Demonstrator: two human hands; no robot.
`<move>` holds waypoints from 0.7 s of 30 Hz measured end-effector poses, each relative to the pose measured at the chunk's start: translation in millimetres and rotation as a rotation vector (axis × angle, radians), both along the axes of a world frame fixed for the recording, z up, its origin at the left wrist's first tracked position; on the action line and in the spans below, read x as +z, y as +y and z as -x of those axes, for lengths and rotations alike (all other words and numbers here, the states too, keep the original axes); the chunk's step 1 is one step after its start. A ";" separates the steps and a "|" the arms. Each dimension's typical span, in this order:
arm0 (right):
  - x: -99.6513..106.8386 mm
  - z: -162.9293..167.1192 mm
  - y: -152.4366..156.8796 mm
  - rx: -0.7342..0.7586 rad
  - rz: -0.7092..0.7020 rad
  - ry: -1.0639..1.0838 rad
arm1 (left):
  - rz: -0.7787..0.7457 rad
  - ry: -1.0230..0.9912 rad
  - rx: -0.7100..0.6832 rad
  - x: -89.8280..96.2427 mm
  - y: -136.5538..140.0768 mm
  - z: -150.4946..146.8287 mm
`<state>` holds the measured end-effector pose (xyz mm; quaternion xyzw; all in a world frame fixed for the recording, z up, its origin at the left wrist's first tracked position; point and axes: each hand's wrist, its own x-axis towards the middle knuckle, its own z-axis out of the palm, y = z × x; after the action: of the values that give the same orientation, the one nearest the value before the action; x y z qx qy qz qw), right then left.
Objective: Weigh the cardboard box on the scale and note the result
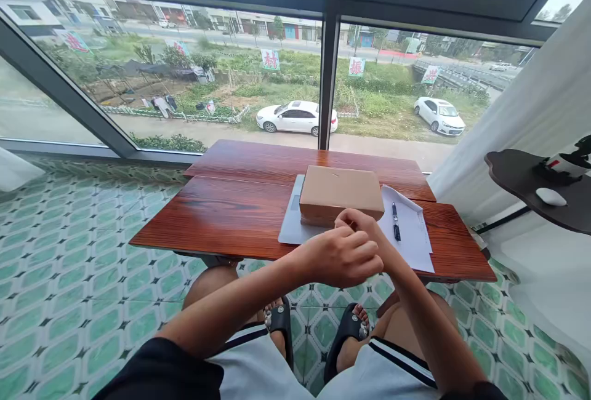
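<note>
Nearest the camera: white shorts [383, 369] with dark stripes, bare knees, and feet in black sandals [348, 326] on the tiled floor [69, 277].

Hands: the left hand [344, 256] and right hand [357, 223] are brought together at the near edge of the table [231, 215]. The left hand is loosely curled with its back up. The right hand sits just behind it, mostly hidden, fingertips pinched. Whether either hand grips anything cannot be told.

Container: a closed cardboard box [340, 194] lies flat just beyond the hands. The right hand is at its near edge, touching or nearly so. Contents not visible. The box rests on a grey laptop [290, 221], lid shut, which shows to the left of the hands.

To the right of the hands, a white sheet [413, 234] lies on the table with a dark pen [396, 221] on it, partly tucked beside the box.

Surface: red-brown wood in two sections, grain visible.

Room: green and white patterned floor tiles. A large window [184, 80] beyond the table looks onto a road, greenery and two white cars. Far right of the hands, a white curtain [530, 111] and a dark shelf [521, 181] bearing a white mouse [550, 196].
</note>
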<state>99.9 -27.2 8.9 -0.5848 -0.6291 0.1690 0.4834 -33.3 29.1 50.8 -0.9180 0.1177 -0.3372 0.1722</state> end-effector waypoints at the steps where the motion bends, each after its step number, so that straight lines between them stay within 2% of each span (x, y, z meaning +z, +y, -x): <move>1: 4.3 -9.5 1.8 -0.016 0.004 0.015 | 0.004 -0.044 0.052 -0.4 5.9 -0.1; 3: 6.4 -25.8 6.0 -0.223 -0.105 0.063 | 0.104 -0.119 0.162 -2.4 18.0 2.9; 5: -1.3 -37.3 8.3 -0.455 -0.264 0.085 | 0.308 -0.231 0.259 -6.3 29.5 8.5; 7: -15.7 -44.3 7.5 -0.563 -0.362 0.048 | 0.492 -0.360 0.337 -12.2 39.0 14.4; 9: -31.7 -48.0 4.9 -0.598 -0.387 -0.003 | 0.592 -0.425 0.433 -19.2 46.4 18.7; 13: -54.4 -51.6 2.0 -0.593 -0.361 -0.031 | 0.640 -0.458 0.585 -32.5 59.2 21.0; 17: -61.7 -56.9 4.9 -0.580 -0.303 0.040 | 0.699 -0.479 0.680 -42.9 72.4 18.9; 21: -66.5 -62.5 7.5 -0.522 -0.240 0.134 | 0.888 -0.479 0.715 -54.1 82.4 19.4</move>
<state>162.5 -19.7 -57.6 -0.6530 -0.4395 0.0013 0.6167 -52.6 111.4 -3.4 -0.7835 -0.3906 -0.4722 -0.1024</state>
